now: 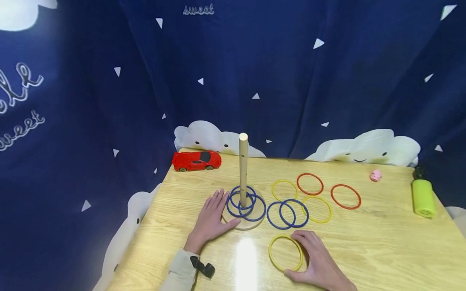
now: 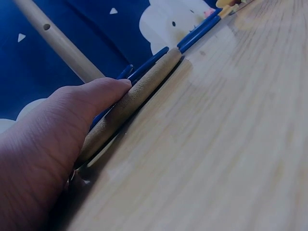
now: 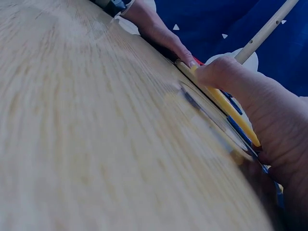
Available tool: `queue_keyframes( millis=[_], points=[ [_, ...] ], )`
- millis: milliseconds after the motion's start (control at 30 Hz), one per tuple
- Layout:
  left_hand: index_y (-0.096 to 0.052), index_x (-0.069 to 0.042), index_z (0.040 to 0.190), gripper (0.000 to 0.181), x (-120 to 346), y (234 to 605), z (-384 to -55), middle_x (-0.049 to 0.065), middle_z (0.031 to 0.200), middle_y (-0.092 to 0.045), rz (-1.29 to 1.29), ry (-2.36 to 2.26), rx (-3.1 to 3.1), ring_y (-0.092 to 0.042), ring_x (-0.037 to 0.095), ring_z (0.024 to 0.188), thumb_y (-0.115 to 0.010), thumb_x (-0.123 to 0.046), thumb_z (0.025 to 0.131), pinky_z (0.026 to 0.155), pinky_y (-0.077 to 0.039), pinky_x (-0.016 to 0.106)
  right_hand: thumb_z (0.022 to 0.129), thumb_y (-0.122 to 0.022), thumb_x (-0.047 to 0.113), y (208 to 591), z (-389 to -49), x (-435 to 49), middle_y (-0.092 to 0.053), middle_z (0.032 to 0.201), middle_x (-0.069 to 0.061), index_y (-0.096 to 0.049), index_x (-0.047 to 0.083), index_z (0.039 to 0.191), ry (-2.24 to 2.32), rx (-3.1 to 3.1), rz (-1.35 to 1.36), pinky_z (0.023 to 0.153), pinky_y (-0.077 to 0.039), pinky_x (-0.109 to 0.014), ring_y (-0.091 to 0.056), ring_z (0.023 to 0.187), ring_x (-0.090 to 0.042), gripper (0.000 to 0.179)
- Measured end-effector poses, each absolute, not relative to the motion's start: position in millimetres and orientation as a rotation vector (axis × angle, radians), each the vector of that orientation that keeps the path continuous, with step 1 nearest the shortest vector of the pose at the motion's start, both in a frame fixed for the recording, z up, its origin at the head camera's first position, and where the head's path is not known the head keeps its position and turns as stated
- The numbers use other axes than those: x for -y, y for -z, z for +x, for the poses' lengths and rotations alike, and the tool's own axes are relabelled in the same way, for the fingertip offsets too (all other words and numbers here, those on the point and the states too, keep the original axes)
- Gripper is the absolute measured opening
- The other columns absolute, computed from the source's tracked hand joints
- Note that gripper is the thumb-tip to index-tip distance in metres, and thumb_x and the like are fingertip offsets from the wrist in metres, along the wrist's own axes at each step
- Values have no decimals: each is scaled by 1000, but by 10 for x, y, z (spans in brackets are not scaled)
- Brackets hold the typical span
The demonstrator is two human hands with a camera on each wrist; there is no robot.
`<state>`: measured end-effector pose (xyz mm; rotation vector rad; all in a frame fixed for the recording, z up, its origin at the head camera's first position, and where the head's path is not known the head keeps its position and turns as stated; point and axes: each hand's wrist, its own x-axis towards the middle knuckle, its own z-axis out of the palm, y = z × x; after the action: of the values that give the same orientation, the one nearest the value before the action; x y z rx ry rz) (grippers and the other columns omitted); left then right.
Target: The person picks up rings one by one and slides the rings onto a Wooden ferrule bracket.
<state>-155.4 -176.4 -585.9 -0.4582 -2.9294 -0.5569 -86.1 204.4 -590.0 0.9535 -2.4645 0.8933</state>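
Observation:
My left hand (image 1: 210,220) lies against the left side of a round wooden base (image 1: 247,225), its fingers straight and the thumb on the near rim. From the base rises an upright wooden post (image 1: 243,173). Several blue rings (image 1: 265,207) lie on the base around the post, overlapping. My right hand (image 1: 318,258) pinches a yellow ring (image 1: 270,250) between thumb and fingers, to the right of the base and nearer me. In the right wrist view the yellow ring (image 3: 236,118) appears slightly raised off the table; part of it is hidden behind the thumb.
Two overlapping blue rings (image 1: 308,213) lie right of the base. Beyond them are two yellow rings (image 1: 331,212) and two red rings (image 1: 360,201). A red toy car (image 1: 196,161) stands back left. A pink pig figure (image 1: 375,175) and a yellow-green cylinder (image 1: 423,198) are far right.

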Motion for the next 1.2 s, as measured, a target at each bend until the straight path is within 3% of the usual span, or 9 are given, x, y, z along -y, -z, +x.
queue_keyframes(
  millis=[400, 800, 1067, 1200],
  points=[
    [-24, -14, 168, 107, 1769, 5879, -1537, 13, 173, -23, -441, 578, 2933, -17, 32, 161, -51, -81, 90, 129, -18, 51, 59, -98, 58, 5736, -877, -2026, -60, 131, -2, -66, 5, 131, -944, 2443, 1001, 112, -28, -12, -51, 120, -15, 95],
    [-17, -17, 169, 108, 1761, 5878, -1573, 10, 174, -18, -451, 559, 2960, -11, 28, 162, -46, -85, 90, 130, -13, 48, 56, -100, 52, 5313, -1156, -1972, -64, 129, -8, -66, 3, 131, -965, 2319, 1089, 105, -33, -14, -54, 117, -18, 96],
    [-19, -15, 169, 108, 1774, 5887, -1586, 12, 174, -20, -461, 561, 2947, -14, 30, 161, -48, -83, 90, 130, -14, 50, 60, -97, 56, 4802, -1470, -1902, -63, 130, -9, -66, 3, 133, -960, 2263, 1113, 112, -32, -18, -55, 120, -24, 94],
    [-21, -15, 168, 107, 1775, 5897, -1579, 12, 173, -21, -467, 565, 2937, -15, 30, 161, -49, -83, 90, 130, -15, 50, 62, -96, 53, 4492, -1636, -1845, -63, 129, -9, -67, 2, 130, -988, 2217, 1124, 107, -36, -17, -55, 118, -24, 90]
  ],
)
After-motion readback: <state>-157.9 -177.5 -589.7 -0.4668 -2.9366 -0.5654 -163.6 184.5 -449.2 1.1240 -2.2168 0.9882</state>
